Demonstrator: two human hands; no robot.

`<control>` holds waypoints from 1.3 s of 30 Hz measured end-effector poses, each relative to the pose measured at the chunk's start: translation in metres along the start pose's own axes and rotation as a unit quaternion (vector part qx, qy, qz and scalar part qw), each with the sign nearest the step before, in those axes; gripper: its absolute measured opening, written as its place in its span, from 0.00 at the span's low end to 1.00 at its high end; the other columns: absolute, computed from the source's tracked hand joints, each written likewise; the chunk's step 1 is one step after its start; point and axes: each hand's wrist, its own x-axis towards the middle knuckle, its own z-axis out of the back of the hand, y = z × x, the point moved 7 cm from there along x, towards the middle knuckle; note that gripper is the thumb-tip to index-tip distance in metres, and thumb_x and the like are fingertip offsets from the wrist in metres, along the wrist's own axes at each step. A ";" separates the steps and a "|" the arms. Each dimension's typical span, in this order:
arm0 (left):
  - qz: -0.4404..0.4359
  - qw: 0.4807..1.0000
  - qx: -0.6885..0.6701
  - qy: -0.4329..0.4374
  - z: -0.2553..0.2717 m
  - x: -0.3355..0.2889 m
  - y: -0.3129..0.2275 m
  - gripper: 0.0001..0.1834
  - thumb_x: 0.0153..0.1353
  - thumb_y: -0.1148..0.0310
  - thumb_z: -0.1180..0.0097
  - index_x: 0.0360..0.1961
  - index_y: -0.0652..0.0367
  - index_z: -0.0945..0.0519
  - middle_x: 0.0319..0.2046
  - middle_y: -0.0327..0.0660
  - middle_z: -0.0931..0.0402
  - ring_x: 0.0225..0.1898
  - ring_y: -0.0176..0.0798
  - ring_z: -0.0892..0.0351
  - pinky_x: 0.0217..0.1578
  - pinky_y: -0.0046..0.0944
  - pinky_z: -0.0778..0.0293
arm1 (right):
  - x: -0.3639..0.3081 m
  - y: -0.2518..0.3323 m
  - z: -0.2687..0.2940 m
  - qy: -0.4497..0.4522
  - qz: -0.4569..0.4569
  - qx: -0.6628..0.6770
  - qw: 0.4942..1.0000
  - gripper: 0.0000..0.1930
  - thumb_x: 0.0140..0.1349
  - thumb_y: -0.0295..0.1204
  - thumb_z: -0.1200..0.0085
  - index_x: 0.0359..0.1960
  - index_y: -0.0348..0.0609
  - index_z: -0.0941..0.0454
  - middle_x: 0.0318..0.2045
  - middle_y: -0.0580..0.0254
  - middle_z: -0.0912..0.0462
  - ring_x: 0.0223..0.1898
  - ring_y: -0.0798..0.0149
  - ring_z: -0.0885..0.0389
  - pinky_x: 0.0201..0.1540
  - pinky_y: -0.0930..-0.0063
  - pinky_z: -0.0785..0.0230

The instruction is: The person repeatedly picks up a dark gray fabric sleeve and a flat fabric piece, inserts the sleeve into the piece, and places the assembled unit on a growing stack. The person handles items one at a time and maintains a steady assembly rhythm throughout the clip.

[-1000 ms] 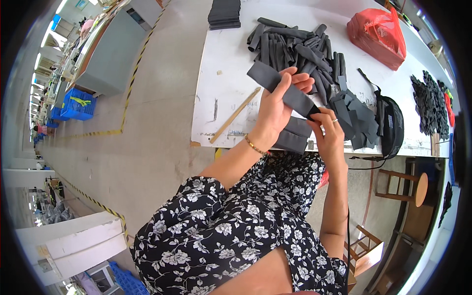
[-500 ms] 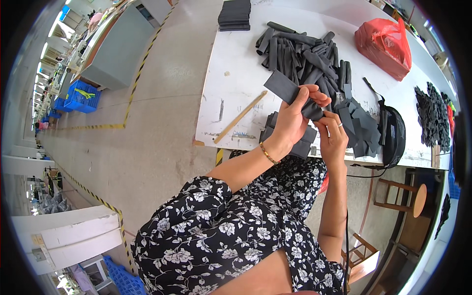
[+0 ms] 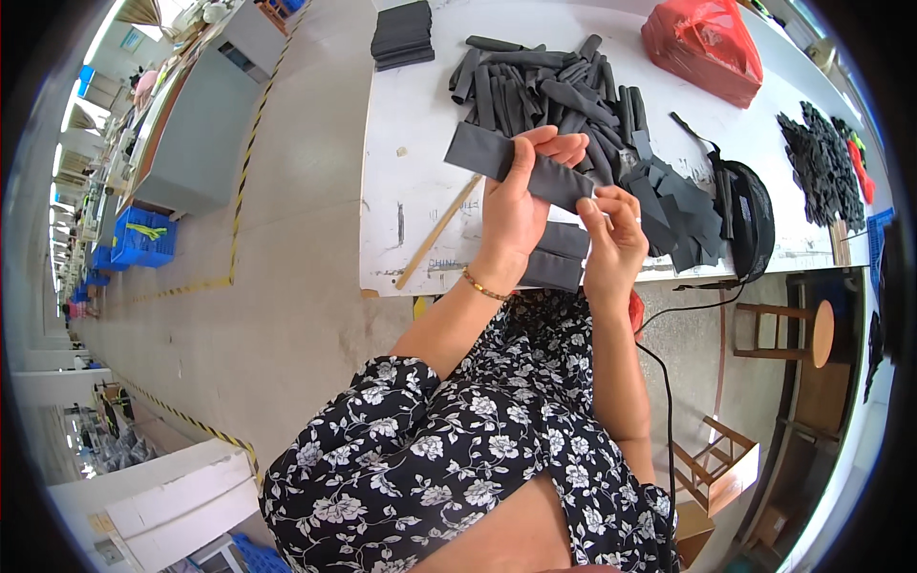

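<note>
Dark grey fabric strip (image 3: 560,181) slants above the near part of the white counter (image 3: 382,191), left hand (image 3: 514,205) clasping it mid-length between thumb and fingers, right hand (image 3: 614,239) pinching its right end, rolled dark fabric pieces (image 3: 511,100) heaped just beyond.

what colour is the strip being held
The strip is plain dark grey; the head view shows it best.
</note>
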 end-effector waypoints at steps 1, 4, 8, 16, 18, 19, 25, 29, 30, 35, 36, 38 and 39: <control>-0.008 1.000 0.009 0.016 -0.002 0.002 -0.006 0.20 0.73 0.56 0.58 0.52 0.64 0.26 0.47 0.51 0.20 0.56 0.53 0.24 0.60 0.54 0.30 | 0.000 0.002 0.005 -0.013 0.004 0.033 0.999 0.06 0.64 0.26 0.40 0.35 0.38 0.24 0.38 0.66 0.23 0.34 0.76 0.27 0.38 0.80 0.32; -0.017 0.993 0.043 0.111 -0.004 0.006 -0.007 0.22 0.73 0.55 0.57 0.57 0.59 0.27 0.53 0.48 0.22 0.62 0.52 0.30 0.61 0.58 0.33 | 0.008 0.005 0.002 0.021 -0.115 0.073 0.990 0.11 0.67 0.32 0.45 0.42 0.36 0.22 0.34 0.68 0.23 0.33 0.74 0.26 0.40 0.79 0.31; -0.016 0.988 0.075 0.137 -0.006 -0.003 -0.010 0.31 0.67 0.46 0.50 0.63 0.53 0.30 0.59 0.48 0.28 0.65 0.49 0.35 0.60 0.57 0.32 | 0.006 0.039 -0.007 0.042 0.090 -0.079 0.992 0.04 0.62 0.24 0.41 0.36 0.36 0.18 0.32 0.66 0.22 0.34 0.72 0.25 0.40 0.80 0.34; -0.010 0.999 0.004 0.036 0.052 -0.007 -0.034 0.07 0.63 0.71 0.41 0.41 0.59 0.20 0.36 0.42 0.19 0.43 0.41 0.18 0.53 0.49 0.21 | -0.003 0.062 -0.003 0.056 0.260 -0.179 0.947 0.08 0.51 0.17 0.35 0.34 0.37 0.17 0.31 0.63 0.21 0.33 0.67 0.24 0.37 0.77 0.33; -0.002 0.999 0.005 0.033 0.053 -0.008 -0.037 0.05 0.63 0.73 0.42 0.40 0.60 0.19 0.36 0.43 0.19 0.41 0.41 0.17 0.55 0.49 0.22 | -0.003 0.062 -0.001 0.056 0.257 -0.183 0.947 0.08 0.51 0.17 0.35 0.33 0.37 0.16 0.31 0.63 0.21 0.33 0.67 0.24 0.37 0.77 0.33; -0.005 0.999 0.015 0.031 0.054 -0.007 -0.039 0.05 0.63 0.74 0.42 0.40 0.60 0.19 0.36 0.43 0.19 0.41 0.42 0.17 0.54 0.49 0.22 | -0.003 0.062 -0.001 0.054 0.256 -0.186 0.947 0.08 0.51 0.17 0.35 0.33 0.37 0.16 0.30 0.63 0.21 0.33 0.67 0.24 0.37 0.77 0.33; 0.028 0.996 0.058 -0.067 0.077 -0.013 -0.021 0.07 0.63 0.74 0.42 0.42 0.62 0.19 0.36 0.45 0.18 0.38 0.40 0.17 0.48 0.44 0.19 | 0.003 0.019 0.015 0.030 0.054 -0.085 0.994 0.05 0.59 0.23 0.39 0.34 0.32 0.17 0.30 0.65 0.19 0.32 0.73 0.27 0.37 0.81 0.35; 0.095 0.971 0.164 -0.144 0.094 -0.027 -0.012 0.09 0.59 0.77 0.38 0.42 0.63 0.19 0.32 0.41 0.18 0.34 0.33 0.18 0.37 0.34 0.20 | 0.003 -0.019 0.030 0.018 -0.105 -0.063 0.992 0.10 0.60 0.29 0.36 0.38 0.34 0.16 0.26 0.70 0.19 0.28 0.78 0.30 0.32 0.82 0.37; 0.102 0.963 0.205 -0.141 0.091 -0.032 -0.014 0.09 0.58 0.77 0.37 0.41 0.63 0.19 0.30 0.39 0.18 0.32 0.31 0.18 0.33 0.32 0.20 | -0.001 -0.020 0.036 0.016 -0.115 -0.079 0.990 0.10 0.60 0.29 0.36 0.38 0.34 0.16 0.26 0.70 0.19 0.27 0.78 0.30 0.32 0.83 0.37; 0.132 0.882 0.440 -0.103 0.117 -0.068 -0.011 0.11 0.56 0.75 0.34 0.41 0.63 0.19 0.27 0.34 0.21 0.27 0.24 0.25 0.30 0.22 0.31 | -0.028 -0.041 0.055 0.032 -0.155 -0.182 0.971 0.09 0.58 0.27 0.35 0.36 0.34 0.18 0.27 0.70 0.17 0.26 0.77 0.29 0.31 0.81 0.34; 0.127 0.880 0.444 -0.112 0.119 -0.076 -0.008 0.13 0.53 0.73 0.30 0.40 0.61 0.18 0.27 0.32 0.22 0.28 0.23 0.28 0.30 0.24 0.33 | -0.033 -0.045 0.057 0.031 -0.146 -0.205 0.967 0.08 0.58 0.27 0.35 0.35 0.35 0.18 0.27 0.69 0.17 0.26 0.77 0.29 0.31 0.80 0.34; 0.089 0.822 0.556 -0.087 0.136 -0.087 -0.003 0.15 0.51 0.72 0.29 0.40 0.60 0.18 0.28 0.32 0.22 0.31 0.25 0.27 0.32 0.26 0.31 | -0.041 -0.061 0.060 0.035 -0.117 -0.276 0.953 0.09 0.57 0.27 0.34 0.36 0.36 0.18 0.25 0.67 0.18 0.25 0.74 0.28 0.33 0.76 0.32; 0.067 0.787 0.608 -0.073 0.137 -0.086 -0.002 0.16 0.50 0.71 0.29 0.41 0.60 0.18 0.29 0.32 0.21 0.32 0.26 0.26 0.33 0.27 0.30 | -0.043 -0.065 0.057 0.042 -0.106 -0.361 0.926 0.10 0.55 0.28 0.33 0.36 0.37 0.18 0.25 0.64 0.20 0.25 0.71 0.27 0.32 0.75 0.32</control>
